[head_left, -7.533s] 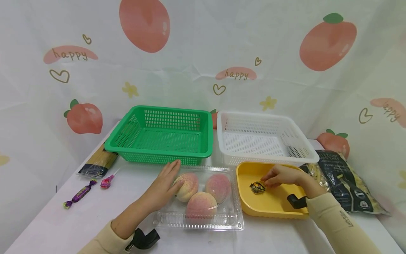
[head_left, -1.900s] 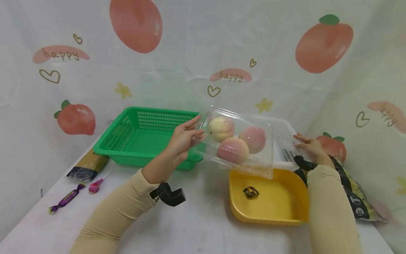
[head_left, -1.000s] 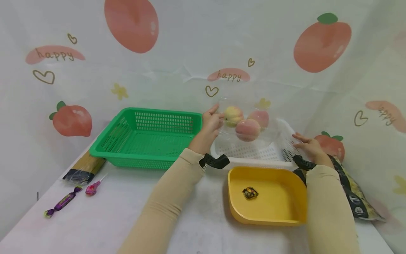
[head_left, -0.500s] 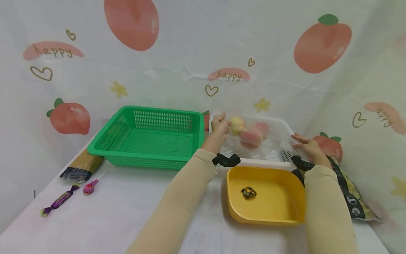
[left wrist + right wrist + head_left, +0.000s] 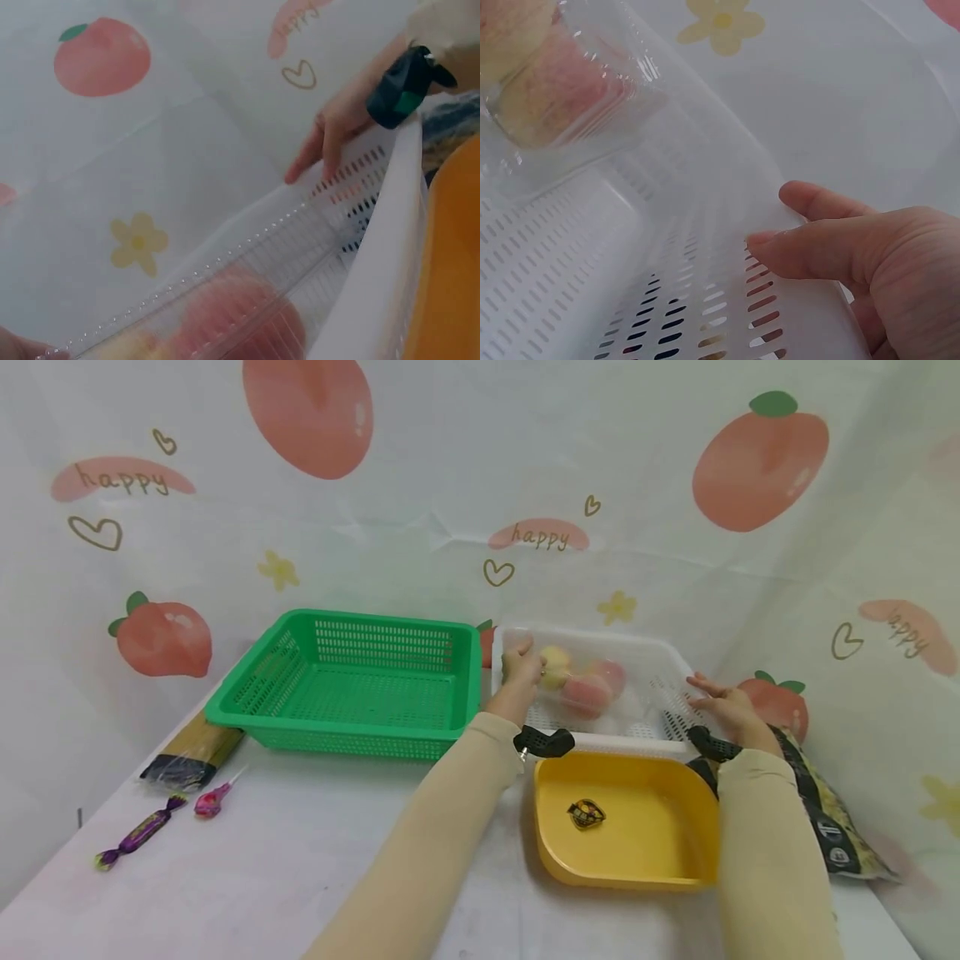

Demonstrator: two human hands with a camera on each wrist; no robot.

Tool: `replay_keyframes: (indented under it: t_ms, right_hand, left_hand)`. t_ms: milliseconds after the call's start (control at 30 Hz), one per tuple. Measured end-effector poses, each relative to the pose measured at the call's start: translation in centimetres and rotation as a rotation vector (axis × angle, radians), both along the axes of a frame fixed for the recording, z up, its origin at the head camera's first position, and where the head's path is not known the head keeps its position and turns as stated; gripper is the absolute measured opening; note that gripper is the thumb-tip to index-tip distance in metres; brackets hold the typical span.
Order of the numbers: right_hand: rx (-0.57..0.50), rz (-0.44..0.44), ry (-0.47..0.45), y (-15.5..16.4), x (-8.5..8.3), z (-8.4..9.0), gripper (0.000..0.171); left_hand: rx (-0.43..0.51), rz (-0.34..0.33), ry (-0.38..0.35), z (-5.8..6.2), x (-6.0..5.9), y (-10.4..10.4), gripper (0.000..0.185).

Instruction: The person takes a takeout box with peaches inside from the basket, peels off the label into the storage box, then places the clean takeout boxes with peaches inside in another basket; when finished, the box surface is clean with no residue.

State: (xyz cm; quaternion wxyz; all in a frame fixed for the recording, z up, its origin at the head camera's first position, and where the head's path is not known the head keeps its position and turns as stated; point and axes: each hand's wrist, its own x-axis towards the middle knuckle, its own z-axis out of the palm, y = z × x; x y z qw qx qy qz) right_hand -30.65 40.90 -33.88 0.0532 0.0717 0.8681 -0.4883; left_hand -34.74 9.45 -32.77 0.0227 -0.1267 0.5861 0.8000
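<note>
My left hand (image 5: 521, 672) grips the left edge of a clear plastic clamshell box (image 5: 161, 289) with three peaches (image 5: 587, 695) inside. The box is down within the white perforated basket (image 5: 622, 743), below the level of its back rim, and slightly tilted. On the basket's right side, my right hand (image 5: 731, 710) pinches the rim. In the right wrist view its thumb (image 5: 787, 251) lies over the inner wall and the other fingers go outside. Only a bit of the left hand shows at the lower left corner of the left wrist view.
A green basket (image 5: 337, 733) stands left of the white one. In front is a yellow tub (image 5: 637, 835) with a small black-and-gold wrapped piece (image 5: 586, 814). At left lie a pasta packet (image 5: 187, 752), a lollipop (image 5: 212, 800) and a purple candy (image 5: 142, 833); at right, a dark bag (image 5: 832, 827).
My left hand has lifted the peach box off the table, carried it right and lowered it into the white basket. My right hand has left the small wrapped piece in the tub and gripped the basket rim.
</note>
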Motion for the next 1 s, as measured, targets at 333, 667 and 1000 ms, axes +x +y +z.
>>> replay_keyframes:
  t_ms: [333,667,1000]
  right_hand:
    - [0.009,0.026,-0.007,0.3,0.0,0.1,0.06]
    - [0.016,0.027,-0.018,0.5,0.1,0.2,0.06]
    - [0.009,0.035,-0.026,0.3,0.0,0.1,0.059]
  left_hand:
    - [-0.07,0.005,-0.111,-1.3,-0.2,1.5,0.06]
    - [-0.191,-0.039,-0.134,-1.5,0.0,1.9,0.065]
    - [-0.166,-0.057,-0.149,-1.9,0.0,1.8,0.065]
